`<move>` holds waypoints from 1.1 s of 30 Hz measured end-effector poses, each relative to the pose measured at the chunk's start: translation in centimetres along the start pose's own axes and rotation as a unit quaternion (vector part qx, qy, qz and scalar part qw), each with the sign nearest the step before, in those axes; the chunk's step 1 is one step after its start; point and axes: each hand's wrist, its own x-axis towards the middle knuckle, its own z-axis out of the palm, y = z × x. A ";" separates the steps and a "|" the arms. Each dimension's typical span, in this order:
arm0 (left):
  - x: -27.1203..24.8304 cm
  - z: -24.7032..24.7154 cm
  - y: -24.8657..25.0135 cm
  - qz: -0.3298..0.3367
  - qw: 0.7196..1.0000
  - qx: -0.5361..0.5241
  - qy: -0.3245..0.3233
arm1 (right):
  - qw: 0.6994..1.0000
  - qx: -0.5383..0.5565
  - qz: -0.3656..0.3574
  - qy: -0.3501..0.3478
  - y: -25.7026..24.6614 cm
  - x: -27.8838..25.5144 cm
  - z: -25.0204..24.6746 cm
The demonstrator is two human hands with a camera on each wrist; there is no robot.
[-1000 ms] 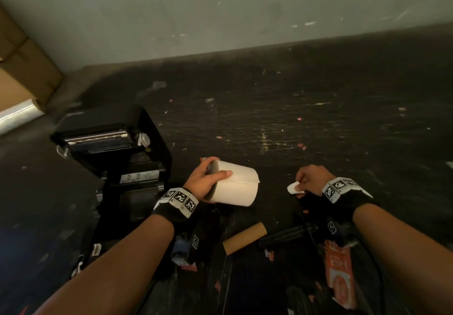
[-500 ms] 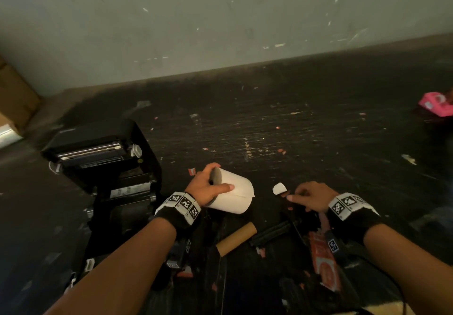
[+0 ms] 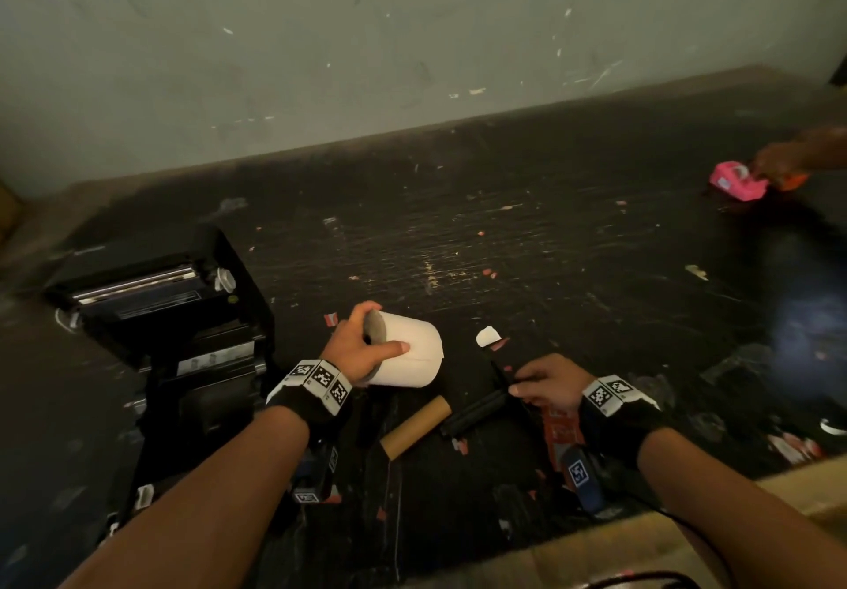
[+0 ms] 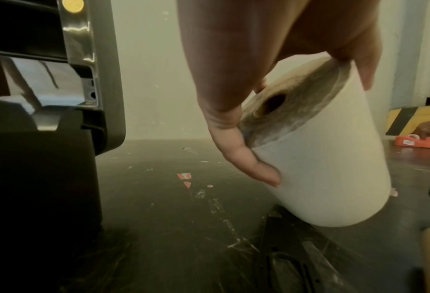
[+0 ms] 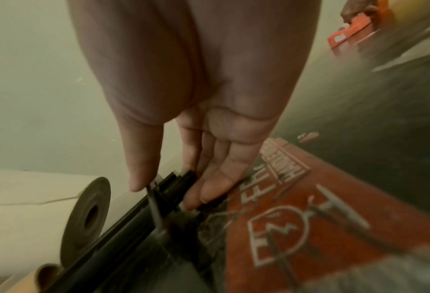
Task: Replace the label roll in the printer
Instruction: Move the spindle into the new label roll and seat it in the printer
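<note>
The black printer (image 3: 156, 313) stands open at the left, its lid tilted back. My left hand (image 3: 362, 350) grips one end of a full white label roll (image 3: 408, 354), holding it just above the dark table to the right of the printer; in the left wrist view my thumb and fingers (image 4: 264, 172) wrap the roll (image 4: 321, 158) near its core hole. My right hand (image 3: 545, 382) pinches the near end of a black spindle (image 3: 476, 412) lying on the table. In the right wrist view thumb and fingers (image 5: 208, 188) close round the spindle's tip (image 5: 176, 184).
An empty brown cardboard core (image 3: 415, 425) lies beside the spindle. A white paper scrap (image 3: 488, 336) lies beyond my right hand. An orange printed sticker (image 5: 309, 218) is under my right wrist. At the far right another person's hand (image 3: 779, 160) holds a pink dispenser (image 3: 738, 181).
My right hand let go of the white paper scrap, which now lies on the table, and dropped to the black spindle's end. The left hand still holds the roll.
</note>
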 end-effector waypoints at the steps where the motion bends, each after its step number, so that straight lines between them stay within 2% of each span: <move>1: 0.0 0.0 -0.2 -0.003 1.000 -0.006 0.004 | 1.000 0.014 -0.001 0.014 0.1 -0.2 0.1; 4: -0.2 -0.1 -0.4 -0.005 1.000 -0.017 0.011 | 0.998 0.029 -0.011 0.049 0.0 -1.1 0.0; 9: -0.9 -0.5 -0.3 -0.041 0.995 -0.091 -0.009 | 0.987 -0.106 -0.042 0.113 -1.7 -3.4 -2.1; 12: -1.3 -1.2 -0.1 -0.039 0.989 -0.140 -0.006 | 0.975 -0.131 -0.067 0.169 -3.0 -4.2 -3.3; 18: -2.5 -4.1 1.2 -0.018 0.972 -0.235 0.011 | 0.950 0.011 -0.133 0.281 -6.6 -5.3 -4.8; 25: -5.5 -8.4 0.1 0.017 0.935 -0.352 0.032 | 0.929 0.199 -0.173 0.259 -12.1 -6.2 -0.9; 33: -10.3 -14.2 -3.9 0.063 0.910 -0.408 -0.020 | 0.917 0.247 -0.223 0.221 -18.4 -8.2 5.1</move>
